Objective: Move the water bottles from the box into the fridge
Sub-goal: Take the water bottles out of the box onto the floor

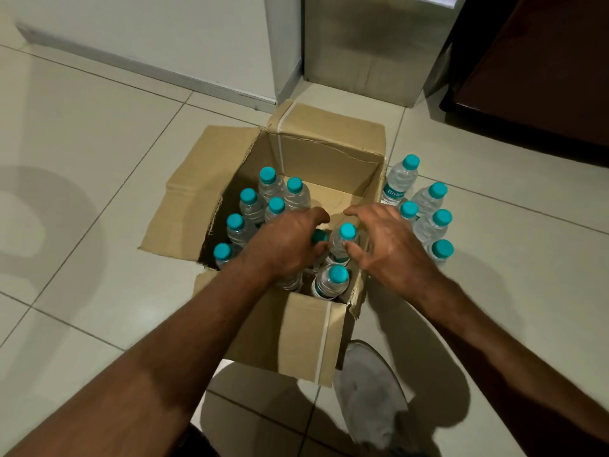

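Reaching down into the open box (290, 338) on the tiled floor (82, 127), both hands at once. Left hand (283, 242) curled over a bottle (319, 237) near the middle, teal cap just peeking past the knuckles; looks like a grip forming, though how firmly the fingers have closed cannot be told from here. Right hand (385, 242) spread wide, fingers arched, thumb brushing the neck of another bottle (344, 242), nothing held yet. Closing in, not yet clasped.

Plenty left inside: a cluster of upright bottles (253, 206) along the left wall of the box, one more (331, 282) at the near edge. Six bottles (428, 206) already standing on the floor just beside the box's right side, out of the carton but not yet chilled.

Judging by that, unloading stage, mid-pick, roughly a third out of the box. Metallic cabinet (369, 51) beyond the box, likely the fridge, door not visibly open. Grey shoe (372, 390) planted near the box's front corner.

Next up, probably: close both hands round the necks, lift straight up clear of the flaps, avoid knocking neighbours over.
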Demonstrator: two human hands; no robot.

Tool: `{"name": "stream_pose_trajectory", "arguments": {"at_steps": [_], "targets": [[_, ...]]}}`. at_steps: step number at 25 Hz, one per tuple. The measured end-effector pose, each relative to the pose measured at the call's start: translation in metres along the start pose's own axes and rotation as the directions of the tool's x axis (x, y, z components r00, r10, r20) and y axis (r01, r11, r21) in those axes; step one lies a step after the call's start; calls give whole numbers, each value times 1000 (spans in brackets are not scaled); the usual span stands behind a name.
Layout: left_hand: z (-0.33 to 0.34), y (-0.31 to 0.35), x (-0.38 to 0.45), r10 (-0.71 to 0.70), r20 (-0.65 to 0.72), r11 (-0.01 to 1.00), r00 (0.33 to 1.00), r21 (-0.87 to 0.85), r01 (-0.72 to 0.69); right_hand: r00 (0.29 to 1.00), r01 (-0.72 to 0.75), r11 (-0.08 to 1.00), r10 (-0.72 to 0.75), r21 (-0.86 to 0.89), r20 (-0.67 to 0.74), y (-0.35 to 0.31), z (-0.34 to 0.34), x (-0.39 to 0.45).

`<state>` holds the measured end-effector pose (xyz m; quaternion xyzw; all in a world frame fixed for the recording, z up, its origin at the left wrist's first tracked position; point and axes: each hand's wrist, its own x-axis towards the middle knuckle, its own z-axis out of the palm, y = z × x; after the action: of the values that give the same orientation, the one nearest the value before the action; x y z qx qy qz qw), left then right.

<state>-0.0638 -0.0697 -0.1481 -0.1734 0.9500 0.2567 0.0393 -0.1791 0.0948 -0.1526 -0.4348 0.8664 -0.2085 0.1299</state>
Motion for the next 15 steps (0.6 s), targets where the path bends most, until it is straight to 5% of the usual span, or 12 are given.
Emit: {"name": "stream_pose_trajectory", "arguments": {"at_steps": [6, 15], "targets": [[7, -1, -3, -35, -8, 986, 999, 166, 36, 997, 30, 975, -15, -221, 70, 5, 15, 16], [0, -3, -4, -32, -87, 999, 996, -17, 31, 992, 115, 980, -121, -163, -22, 4, 4, 16]]}}
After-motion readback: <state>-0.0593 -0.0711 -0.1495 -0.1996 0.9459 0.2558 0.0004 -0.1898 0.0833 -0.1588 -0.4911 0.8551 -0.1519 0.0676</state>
